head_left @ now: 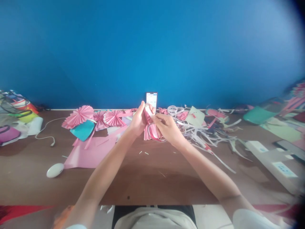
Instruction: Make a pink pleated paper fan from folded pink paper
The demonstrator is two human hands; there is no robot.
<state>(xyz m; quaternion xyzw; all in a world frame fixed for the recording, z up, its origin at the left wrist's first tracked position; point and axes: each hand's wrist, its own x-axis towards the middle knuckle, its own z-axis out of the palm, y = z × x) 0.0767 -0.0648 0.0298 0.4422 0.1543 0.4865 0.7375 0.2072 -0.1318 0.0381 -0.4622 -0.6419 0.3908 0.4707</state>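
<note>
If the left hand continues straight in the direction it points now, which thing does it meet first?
The left hand points away and slightly rightward. It already touches the pleated pink paper; beyond that, probably the phone standing against the blue wall, though depth is unclear.

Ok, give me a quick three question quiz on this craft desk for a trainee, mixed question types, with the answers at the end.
1. True or false: both hands hold the folded pink paper above the desk.
2. What stands upright against the blue wall just behind the hands?
A. a phone
B. a mug
C. a lamp
3. Fill in: the white mouse lies at the near corner of the flat ____ sheet.

Key:
1. True; the left hand and right hand both have a grip on it.
2. A, the phone.
3. Pink.
</note>
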